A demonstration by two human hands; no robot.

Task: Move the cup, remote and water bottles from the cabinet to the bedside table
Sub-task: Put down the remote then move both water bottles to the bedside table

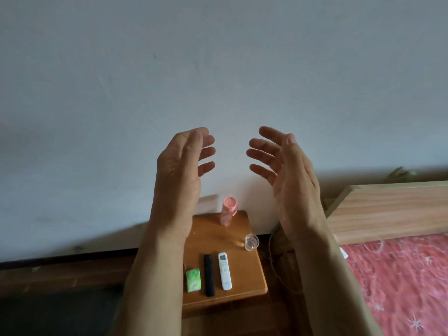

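On the small orange-brown wooden bedside table (252,270) stand a pink plastic water bottle (228,213) at the back and a clear plastic cup (251,242) at the right edge. A slim white remote (224,270), a black remote (209,275) and a green tissue packet (193,280) lie side by side in front. Above them the left hand (180,166) and right hand (288,166) are raised, palms facing, fingers spread and empty, with a red patterned bedspread (400,282) to the right.

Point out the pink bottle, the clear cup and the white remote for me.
pink bottle (227,214), head view, middle of its body.
clear cup (251,242), head view, its open mouth.
white remote (224,271), head view, its button face.
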